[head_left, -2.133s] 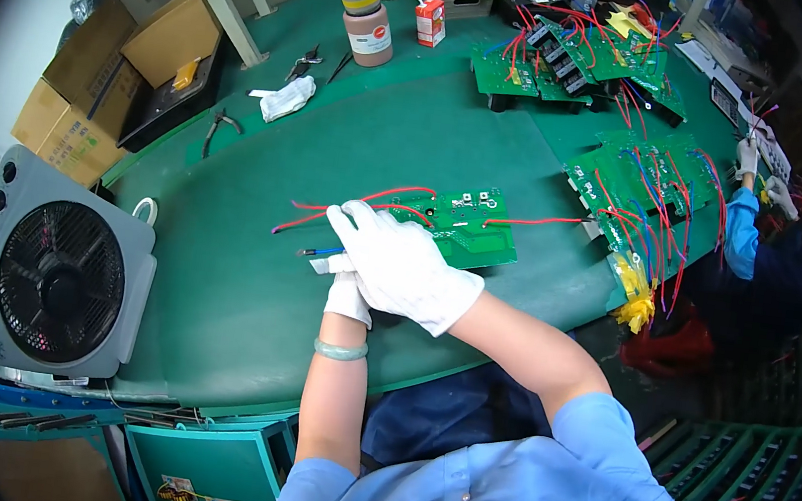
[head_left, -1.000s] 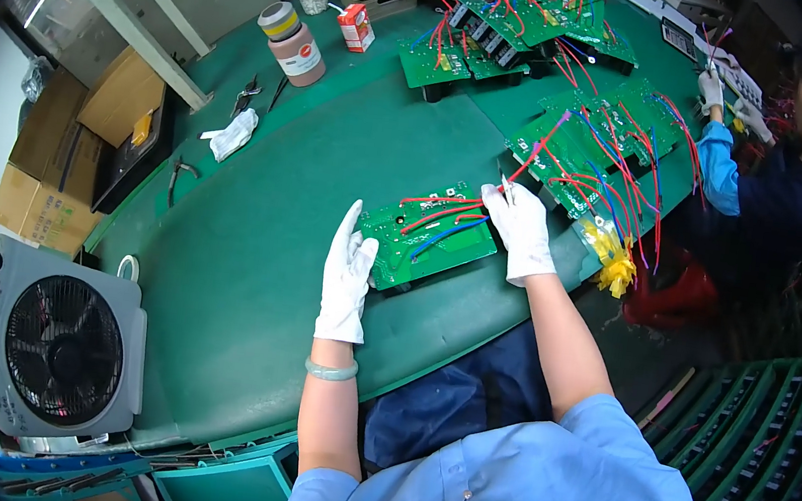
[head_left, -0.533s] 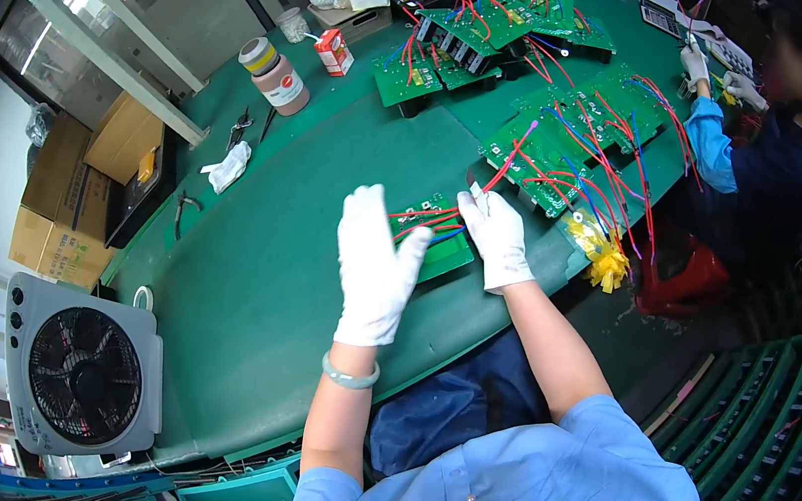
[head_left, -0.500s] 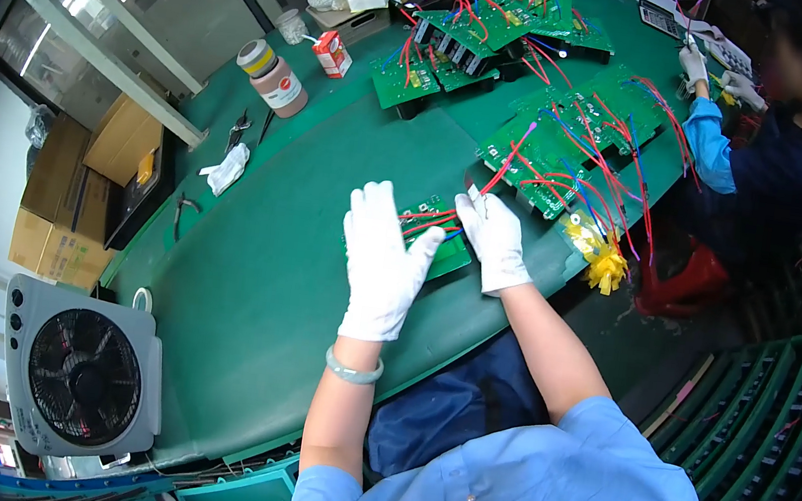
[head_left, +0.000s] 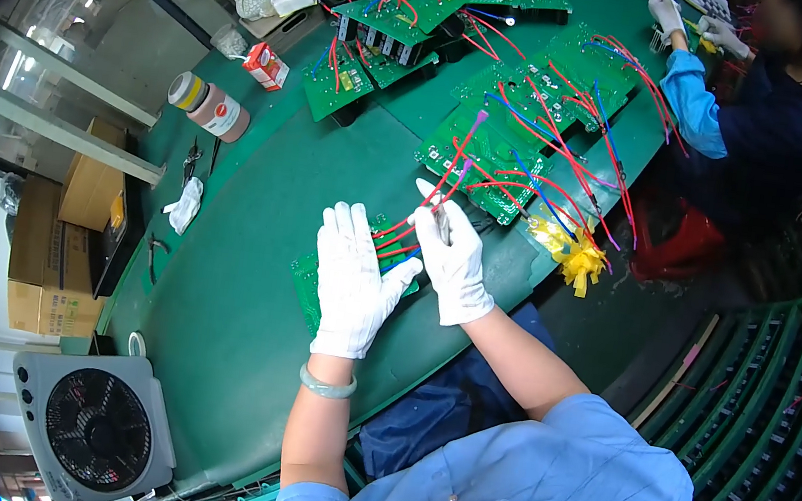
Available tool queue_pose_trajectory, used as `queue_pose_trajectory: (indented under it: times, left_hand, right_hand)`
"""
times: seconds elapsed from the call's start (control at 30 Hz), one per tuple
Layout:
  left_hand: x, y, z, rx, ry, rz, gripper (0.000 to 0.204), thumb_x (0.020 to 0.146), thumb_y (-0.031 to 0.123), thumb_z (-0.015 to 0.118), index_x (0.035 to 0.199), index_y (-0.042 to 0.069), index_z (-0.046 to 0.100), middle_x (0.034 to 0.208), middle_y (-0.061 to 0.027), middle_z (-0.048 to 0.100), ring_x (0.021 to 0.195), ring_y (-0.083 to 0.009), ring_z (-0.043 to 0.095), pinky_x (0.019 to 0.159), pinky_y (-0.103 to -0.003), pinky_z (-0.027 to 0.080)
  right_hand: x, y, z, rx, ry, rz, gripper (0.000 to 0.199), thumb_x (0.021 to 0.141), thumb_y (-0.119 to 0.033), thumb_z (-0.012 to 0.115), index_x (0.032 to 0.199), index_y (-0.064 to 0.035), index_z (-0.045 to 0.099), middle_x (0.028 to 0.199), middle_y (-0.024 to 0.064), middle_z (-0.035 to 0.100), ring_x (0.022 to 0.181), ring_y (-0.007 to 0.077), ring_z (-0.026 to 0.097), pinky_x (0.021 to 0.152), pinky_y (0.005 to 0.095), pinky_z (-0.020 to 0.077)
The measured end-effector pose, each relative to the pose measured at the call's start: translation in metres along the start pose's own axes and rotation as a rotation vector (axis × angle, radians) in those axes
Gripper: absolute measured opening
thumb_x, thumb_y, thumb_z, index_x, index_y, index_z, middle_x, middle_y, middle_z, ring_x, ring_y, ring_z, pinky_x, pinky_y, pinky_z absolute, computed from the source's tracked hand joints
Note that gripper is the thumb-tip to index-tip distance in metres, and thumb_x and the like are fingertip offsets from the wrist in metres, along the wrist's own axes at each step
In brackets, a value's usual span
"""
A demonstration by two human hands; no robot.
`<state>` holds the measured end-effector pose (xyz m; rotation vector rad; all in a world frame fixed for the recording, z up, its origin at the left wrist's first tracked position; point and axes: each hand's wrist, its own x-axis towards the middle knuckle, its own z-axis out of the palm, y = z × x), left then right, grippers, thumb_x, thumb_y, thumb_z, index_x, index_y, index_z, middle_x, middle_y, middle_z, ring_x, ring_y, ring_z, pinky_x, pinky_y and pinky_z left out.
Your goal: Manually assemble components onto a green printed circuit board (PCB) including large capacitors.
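Note:
A green circuit board (head_left: 305, 289) lies on the green work mat in front of me, partly covered by my left hand (head_left: 357, 285). That hand, in a white glove, rests flat over the board with its fingers stretched and its thumb out to the right. From the board, red wires (head_left: 393, 237) and a blue one run between my hands. My right hand (head_left: 456, 269), also gloved in white, is closed round red wires just right of the board; purple-tipped ends rise above its fingers. Its grip is partly hidden by the glove.
Finished-looking boards with wires (head_left: 493, 152) lie beyond my right hand, and more boards are stacked (head_left: 399, 25) behind. A yellow ribbon bundle (head_left: 575, 257) hangs by the right edge. Bottle (head_left: 213, 109), pliers (head_left: 154, 260) and fan (head_left: 99, 429) are leftward. A co-worker (head_left: 759, 144) works at far right.
My right hand has lifted the red wires up from the board, raising their purple ends. My left hand stays flat on the board. The whole view has shifted.

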<state>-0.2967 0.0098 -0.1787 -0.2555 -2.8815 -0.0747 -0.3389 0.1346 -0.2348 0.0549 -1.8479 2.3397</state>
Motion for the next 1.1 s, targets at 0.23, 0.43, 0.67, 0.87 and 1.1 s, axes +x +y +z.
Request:
queue_pose_trajectory:
  times: [0.23,0.43,0.67,0.87,1.1]
  left_hand:
    - [0.000,-0.001,-0.003,-0.083,0.027,0.038,0.091,0.078,0.051,0.067,0.140,-0.006,0.032,0.141,-0.0294,0.036,0.134,-0.0462,0.028,0.110,-0.050,0.024]
    - [-0.004,-0.006,-0.019,-0.628,0.034,-0.171,0.070,0.081,0.024,0.070,0.140,0.002,0.038,0.139,-0.0242,0.042,0.134,-0.0367,0.034,0.107,-0.045,0.030]
    - [-0.052,0.005,-0.040,-0.462,0.224,-0.117,0.061,0.081,0.017,0.070,0.134,0.001,0.045,0.137,-0.0209,0.045,0.133,-0.0353,0.036,0.110,-0.044,0.026]
    - [-0.085,0.048,-0.022,-0.199,0.079,-0.047,0.074,0.075,0.024,0.075,0.137,0.004,0.041,0.145,-0.0257,0.032,0.136,-0.0450,0.025,0.112,-0.053,0.017]
    - [-0.108,0.030,-0.015,-0.254,0.054,-0.061,0.073,0.074,0.022,0.075,0.138,0.008,0.042,0.142,-0.0171,0.040,0.133,-0.0426,0.031,0.112,-0.055,0.016]
  right_hand:
    - [0.006,-0.006,-0.008,0.214,0.029,0.069,0.027,0.096,-0.014,0.053,0.118,0.0000,0.058,0.084,-0.0007,0.059,0.078,0.0036,0.053,0.073,0.0188,0.0422]
    - [0.008,-0.005,-0.005,0.245,0.094,0.020,0.022,0.096,-0.015,0.053,0.111,-0.0011,0.061,0.085,0.0001,0.059,0.079,0.0049,0.053,0.074,0.0202,0.0431]
    - [-0.002,-0.007,-0.011,0.101,0.190,-0.236,0.013,0.089,-0.014,0.060,0.098,-0.0050,0.064,0.080,0.0081,0.057,0.072,0.0173,0.057,0.066,0.0291,0.0463]
    - [-0.037,-0.005,-0.038,0.236,0.134,-0.099,0.016,0.089,-0.008,0.062,0.102,-0.0002,0.060,0.093,0.0060,0.064,0.082,0.0121,0.060,0.072,0.0262,0.0489]
    - [-0.103,-0.037,-0.120,-0.370,-0.187,-0.258,0.010,0.084,-0.001,0.066,0.092,-0.0038,0.070,0.095,0.0122,0.070,0.086,0.0230,0.070,0.075,0.0312,0.0554]
